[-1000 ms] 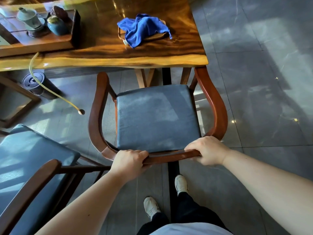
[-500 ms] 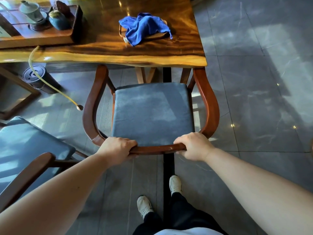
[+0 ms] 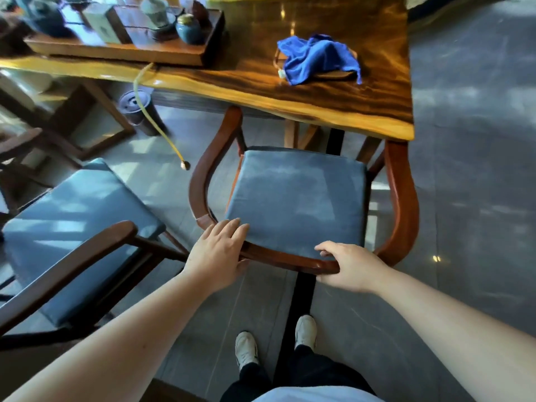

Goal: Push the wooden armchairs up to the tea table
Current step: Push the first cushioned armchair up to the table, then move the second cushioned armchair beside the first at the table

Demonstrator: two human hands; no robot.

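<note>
armchair (image 3: 295, 198) front: partly under tea table (image 3: 261, 76) | 2nd armchair (image 3: 72, 227): cropped left

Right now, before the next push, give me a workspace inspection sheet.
Surface: tea table, glossy wood slab.
Job's things: middle armchair, armrest tips at the table edge; second armchair at left, apart from the table.
Clutter: blue cloth; tea tray with pots.
Hands: left hand flat on the back rail; right hand curled round it.
Cables: yellow hose hangs off the table, end free.
Surroundings: grey tiled floor; dark canister under the table.
</note>
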